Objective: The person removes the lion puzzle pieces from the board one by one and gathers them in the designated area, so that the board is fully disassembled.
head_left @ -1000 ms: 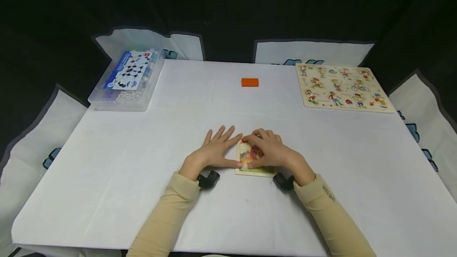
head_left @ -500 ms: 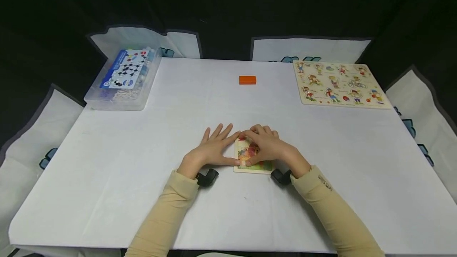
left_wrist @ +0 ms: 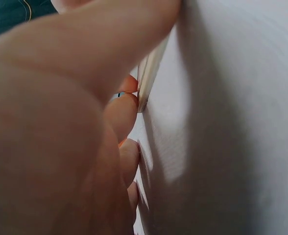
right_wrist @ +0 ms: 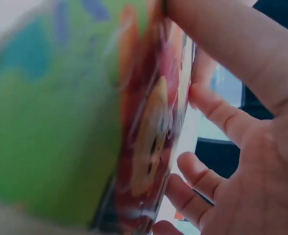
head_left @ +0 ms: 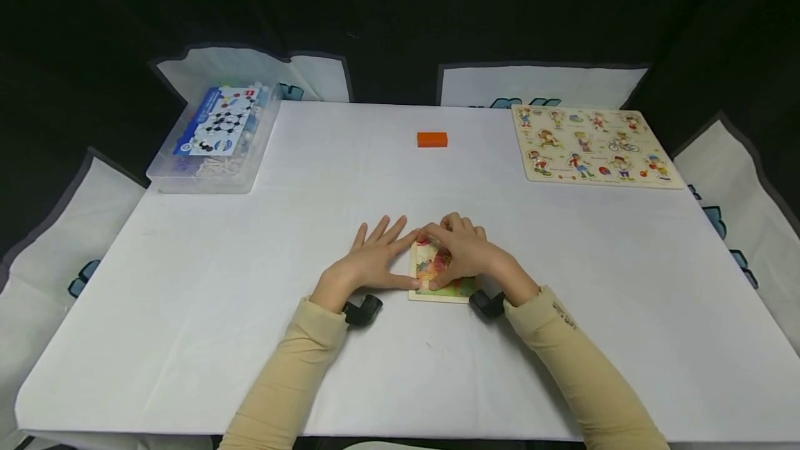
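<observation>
A small wooden picture puzzle (head_left: 428, 267) lies flat on the white table before the person. My left hand (head_left: 370, 267) is at its left side, fingers spread and straight, with thumb and index tips at the edge. In the left wrist view the thumb reaches to the pale board edge (left_wrist: 153, 73). Bent over the puzzle, my right hand (head_left: 467, 253) sets its thumb low on the picture and its index fingertip at the top left corner. The right wrist view brings the green and red picture (right_wrist: 65, 127) close up. The palm hides the puzzle's right part.
An orange block (head_left: 432, 139) lies farther back. At the back left stands a clear plastic box (head_left: 237, 176) with a molecule-picture card (head_left: 219, 122) on top. A large wooden board with printed children (head_left: 596, 148) lies at the back right.
The right hand's index fingertip has shifted up to the puzzle's top left corner, close to the left index tip. The left hand stays in place. The head view has tilted slightly.
</observation>
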`<state>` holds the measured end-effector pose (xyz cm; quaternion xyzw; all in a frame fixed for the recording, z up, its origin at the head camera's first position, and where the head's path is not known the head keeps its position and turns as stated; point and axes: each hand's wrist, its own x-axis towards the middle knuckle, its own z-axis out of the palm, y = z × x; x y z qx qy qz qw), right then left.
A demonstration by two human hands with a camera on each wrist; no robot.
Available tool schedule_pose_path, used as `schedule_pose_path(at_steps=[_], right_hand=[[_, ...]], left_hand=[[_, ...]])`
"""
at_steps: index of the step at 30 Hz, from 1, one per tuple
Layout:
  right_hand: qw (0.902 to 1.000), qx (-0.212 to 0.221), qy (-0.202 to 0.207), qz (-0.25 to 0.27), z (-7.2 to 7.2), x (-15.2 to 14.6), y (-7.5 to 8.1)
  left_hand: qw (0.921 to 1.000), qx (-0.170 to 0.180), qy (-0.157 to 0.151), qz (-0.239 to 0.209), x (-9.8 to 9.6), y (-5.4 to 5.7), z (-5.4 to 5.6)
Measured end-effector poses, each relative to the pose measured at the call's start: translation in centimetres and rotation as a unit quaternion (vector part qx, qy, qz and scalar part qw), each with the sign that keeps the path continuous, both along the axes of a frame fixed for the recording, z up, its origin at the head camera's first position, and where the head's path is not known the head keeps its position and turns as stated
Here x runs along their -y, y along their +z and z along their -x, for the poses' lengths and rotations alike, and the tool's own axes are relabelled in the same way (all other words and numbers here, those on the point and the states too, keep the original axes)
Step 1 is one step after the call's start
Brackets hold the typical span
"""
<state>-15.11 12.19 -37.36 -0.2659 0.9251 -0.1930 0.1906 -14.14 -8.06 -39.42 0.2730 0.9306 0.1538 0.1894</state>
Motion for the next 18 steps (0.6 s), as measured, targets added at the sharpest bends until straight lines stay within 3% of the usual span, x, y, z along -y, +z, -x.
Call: schedule_pose_path(at_steps=[8,18], right_hand=[[0.9997,0.007,-0.004,0.023,-0.2,0.2,-0.1],[0.9919,-0.043,0.002,0.119,-0.9,-1.5,-1.0]], left_hand=[[1.0000,-0.003,-0.002,0.003,0.1,0.0,0.0],[1.0000,-0.002,-0.001,-0.002,0.2,0.1,0.1]])
